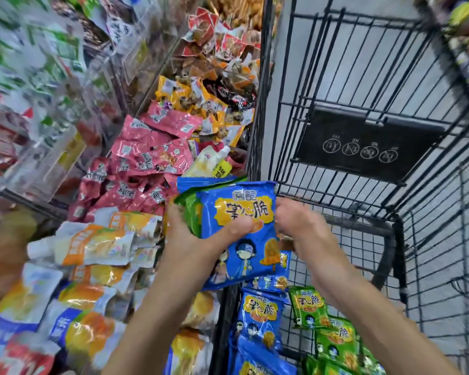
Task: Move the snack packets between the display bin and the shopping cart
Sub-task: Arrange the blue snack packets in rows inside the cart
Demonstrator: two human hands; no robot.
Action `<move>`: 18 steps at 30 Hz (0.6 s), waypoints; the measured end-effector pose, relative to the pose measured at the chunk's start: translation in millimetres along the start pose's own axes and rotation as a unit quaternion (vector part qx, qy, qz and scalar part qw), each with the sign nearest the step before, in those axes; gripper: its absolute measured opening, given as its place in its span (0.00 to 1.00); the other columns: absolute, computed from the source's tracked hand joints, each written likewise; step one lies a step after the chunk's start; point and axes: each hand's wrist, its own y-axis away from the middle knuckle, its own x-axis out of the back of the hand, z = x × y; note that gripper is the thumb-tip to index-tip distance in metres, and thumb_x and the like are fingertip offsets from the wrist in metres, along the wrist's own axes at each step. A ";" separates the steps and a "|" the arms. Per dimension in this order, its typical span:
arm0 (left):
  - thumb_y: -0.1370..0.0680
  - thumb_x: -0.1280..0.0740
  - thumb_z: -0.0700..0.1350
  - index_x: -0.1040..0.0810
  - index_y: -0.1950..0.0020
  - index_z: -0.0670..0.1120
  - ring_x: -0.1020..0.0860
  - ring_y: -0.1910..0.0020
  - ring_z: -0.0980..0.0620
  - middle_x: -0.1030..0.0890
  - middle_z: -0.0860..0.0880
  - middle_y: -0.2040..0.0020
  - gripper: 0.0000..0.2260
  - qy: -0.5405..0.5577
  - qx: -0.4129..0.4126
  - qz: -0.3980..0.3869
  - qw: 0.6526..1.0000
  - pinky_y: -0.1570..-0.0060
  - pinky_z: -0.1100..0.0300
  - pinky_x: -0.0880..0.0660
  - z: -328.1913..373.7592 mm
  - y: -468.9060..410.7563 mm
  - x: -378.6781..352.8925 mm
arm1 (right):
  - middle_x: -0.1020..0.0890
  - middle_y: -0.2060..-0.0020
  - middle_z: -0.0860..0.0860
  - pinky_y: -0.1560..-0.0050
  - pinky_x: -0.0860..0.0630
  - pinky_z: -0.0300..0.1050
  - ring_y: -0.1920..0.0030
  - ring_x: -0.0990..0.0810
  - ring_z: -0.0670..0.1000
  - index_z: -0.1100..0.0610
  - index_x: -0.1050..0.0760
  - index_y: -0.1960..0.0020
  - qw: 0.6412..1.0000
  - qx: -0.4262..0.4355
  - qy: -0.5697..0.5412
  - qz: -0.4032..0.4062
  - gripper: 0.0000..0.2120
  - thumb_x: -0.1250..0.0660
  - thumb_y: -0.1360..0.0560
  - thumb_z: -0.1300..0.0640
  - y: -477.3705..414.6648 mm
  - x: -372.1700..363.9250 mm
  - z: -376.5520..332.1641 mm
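Over the line where bin meets cart, the left thumb (238, 226) presses flat on the front of a blue packet (241, 209), with the other fingers hidden behind it. The left hand (190, 234) thus pinches a small stack: this blue packet in front, green packets (191, 212) fanned out behind on the left, and another blue edge showing above. The right hand (298, 226) closes on the stack's right edge, fingers curled together against it. Motion blur hides how each fingertip lies. Both forearms reach up from the bottom of the view.

The stack is held upright in the air, touching neither pile, just beside the near wall of the shopping cart (336, 196). Below it, inside the cart, lie more blue packets (260, 315) and, to their right, loose green packets (309, 307) on the wire floor. A black fold-down flap (363, 147) with round printed symbols hangs on the cart's far grille.

Left of the hands, the display bin (38, 205) is heaped with pink packets (152, 155), white-and-orange packets (98, 242) nearer the person, and yellow packets (190, 96) farther back.
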 end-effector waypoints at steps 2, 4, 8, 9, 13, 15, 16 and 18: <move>0.58 0.34 0.79 0.44 0.26 0.60 0.24 0.37 0.49 0.26 0.52 0.32 0.62 -0.024 0.003 0.028 0.999 0.38 0.46 0.27 4.4 1.1 -7.0 | 0.16 0.60 0.47 0.65 0.23 0.35 0.59 0.19 0.47 0.54 0.21 0.52 0.999 0.032 0.003 -0.029 0.10 0.26 0.32 0.54 15.1 -7.1 -14.8; 0.53 0.41 0.82 0.50 0.24 0.60 0.32 0.31 0.50 0.35 0.53 0.27 0.61 -0.030 0.018 0.043 0.998 0.33 0.50 0.34 3.7 0.3 -10.3 | 0.15 0.55 0.51 0.59 0.21 0.40 0.56 0.18 0.48 0.55 0.22 0.50 0.999 0.014 -0.033 -0.028 0.16 0.25 0.36 0.54 20.7 -5.2 -19.8; 0.46 0.41 0.72 0.56 0.22 0.55 0.42 0.26 0.51 0.45 0.53 0.23 0.56 -0.012 0.040 0.069 0.997 0.32 0.50 0.40 0.9 0.2 -7.8 | 0.14 0.56 0.51 0.62 0.20 0.39 0.59 0.16 0.48 0.56 0.21 0.51 0.984 -0.074 -0.162 -0.031 0.13 0.32 0.35 0.54 11.1 8.6 -14.1; 0.44 0.40 0.71 0.56 0.22 0.55 0.44 0.25 0.48 0.47 0.52 0.22 0.54 -0.003 0.051 0.071 0.996 0.31 0.48 0.41 0.2 -0.3 -6.1 | 0.14 0.56 0.51 0.64 0.20 0.39 0.59 0.16 0.48 0.55 0.20 0.53 0.979 -0.078 -0.186 -0.024 0.12 0.32 0.34 0.54 5.5 15.4 -11.1; 0.44 0.32 0.71 0.50 0.24 0.59 0.37 0.28 0.44 0.41 0.50 0.23 0.53 0.058 0.070 0.077 0.993 0.33 0.43 0.38 -5.0 -9.1 4.2 | 0.15 0.52 0.48 0.66 0.21 0.38 0.57 0.16 0.47 0.53 0.22 0.47 0.958 -0.093 -0.254 0.097 0.12 0.33 0.29 0.51 -36.8 51.6 18.2; 0.50 0.27 0.73 0.42 0.26 0.61 0.32 0.31 0.43 0.34 0.49 0.26 0.55 0.075 0.074 0.076 0.992 0.33 0.41 0.35 -7.8 -15.5 12.1 | 0.18 0.50 0.50 0.67 0.22 0.39 0.59 0.18 0.47 0.55 0.25 0.44 0.943 -0.139 -0.228 0.199 0.09 0.37 0.23 0.55 -65.1 64.3 47.5; 0.52 0.28 0.73 0.40 0.26 0.60 0.30 0.32 0.42 0.32 0.49 0.28 0.56 0.081 0.072 0.075 0.991 0.35 0.40 0.33 -8.5 -19.1 16.4 | 0.19 0.52 0.52 0.69 0.23 0.39 0.62 0.19 0.47 0.56 0.27 0.46 0.937 -0.166 -0.199 0.236 0.05 0.38 0.22 0.58 -77.5 68.1 64.3; 0.54 0.29 0.72 0.37 0.27 0.59 0.28 0.33 0.41 0.30 0.48 0.29 0.56 0.091 0.076 0.060 0.991 0.36 0.38 0.32 -13.1 -25.2 23.5 | 0.21 0.62 0.52 0.76 0.27 0.37 0.72 0.22 0.45 0.56 0.29 0.51 0.931 -0.216 -0.146 0.257 0.02 0.38 0.22 0.62 -97.1 71.0 97.1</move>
